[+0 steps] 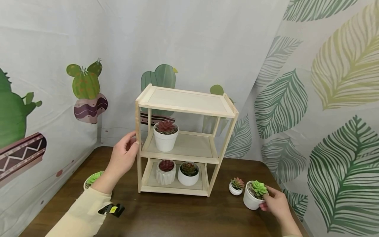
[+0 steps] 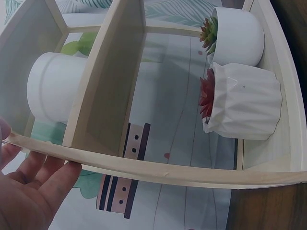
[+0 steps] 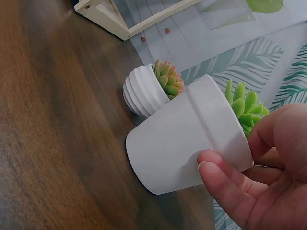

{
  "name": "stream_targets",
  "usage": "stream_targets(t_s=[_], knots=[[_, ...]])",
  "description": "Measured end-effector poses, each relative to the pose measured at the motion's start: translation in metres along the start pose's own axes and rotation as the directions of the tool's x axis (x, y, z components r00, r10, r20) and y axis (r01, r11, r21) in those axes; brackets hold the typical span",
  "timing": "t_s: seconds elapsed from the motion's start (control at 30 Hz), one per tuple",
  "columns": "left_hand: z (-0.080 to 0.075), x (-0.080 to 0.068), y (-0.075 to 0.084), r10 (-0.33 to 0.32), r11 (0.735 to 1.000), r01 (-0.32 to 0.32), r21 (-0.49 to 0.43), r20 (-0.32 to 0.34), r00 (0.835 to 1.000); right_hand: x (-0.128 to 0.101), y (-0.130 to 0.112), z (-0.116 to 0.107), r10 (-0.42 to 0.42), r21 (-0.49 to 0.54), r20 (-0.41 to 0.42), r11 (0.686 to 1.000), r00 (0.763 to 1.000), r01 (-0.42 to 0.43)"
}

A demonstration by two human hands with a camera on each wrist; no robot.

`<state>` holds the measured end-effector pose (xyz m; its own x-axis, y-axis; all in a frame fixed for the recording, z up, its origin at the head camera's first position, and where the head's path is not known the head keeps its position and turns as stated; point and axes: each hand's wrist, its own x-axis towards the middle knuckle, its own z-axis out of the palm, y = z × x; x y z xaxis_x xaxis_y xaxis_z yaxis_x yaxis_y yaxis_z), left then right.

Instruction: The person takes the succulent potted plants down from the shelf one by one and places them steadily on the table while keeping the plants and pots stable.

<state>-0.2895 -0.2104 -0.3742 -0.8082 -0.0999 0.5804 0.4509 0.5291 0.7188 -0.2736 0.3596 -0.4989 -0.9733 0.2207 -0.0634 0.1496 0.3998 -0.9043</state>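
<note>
Hands at a wooden shelf and a potted succulent

On the table, the left hand rests relaxed fingers on the shelf's left post; right of the shelf, the right hand curls thumb and fingers round a white pot of green succulent, beside a smaller ribbed pot.

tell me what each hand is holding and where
The right hand grips the green plant's white pot by its rim. The left hand only rests against the shelf's front left post.
</note>
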Motion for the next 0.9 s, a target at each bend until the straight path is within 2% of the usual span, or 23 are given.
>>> stream_targets(t_s=[0.33,0.57,0.67,0.73,0.83,0.9], knots=[[0.001,0.001,0.0,-0.011,1.0,0.011,0.011,0.004,1.0,-0.002,0.001,0.002,0.023,0.034,0.003,0.999,1.0,-0.023],[0.0,0.001,0.0,-0.018,1.0,0.018,0.0,0.006,1.0,-0.004,0.006,0.003,-0.021,0.005,-0.042,1.0,0.999,0.021],[0.001,0.0,0.0,-0.016,1.0,0.016,-0.005,0.004,1.0,-0.006,0.007,0.003,-0.031,-0.071,-0.095,0.997,0.995,0.024],[0.001,0.0,0.0,-0.018,1.0,0.018,-0.008,0.002,1.0,-0.008,0.004,0.002,-0.055,-0.179,-0.148,0.983,0.987,0.028],[0.001,0.0,0.0,-0.033,0.999,0.033,-0.013,-0.002,0.999,-0.013,-0.007,0.0,-0.119,-0.316,-0.238,0.948,0.964,0.039],[0.001,0.0,0.0,-0.046,0.999,0.046,-0.017,-0.004,0.999,-0.017,-0.02,0.0,-0.181,-0.363,-0.278,0.929,0.943,0.072]])
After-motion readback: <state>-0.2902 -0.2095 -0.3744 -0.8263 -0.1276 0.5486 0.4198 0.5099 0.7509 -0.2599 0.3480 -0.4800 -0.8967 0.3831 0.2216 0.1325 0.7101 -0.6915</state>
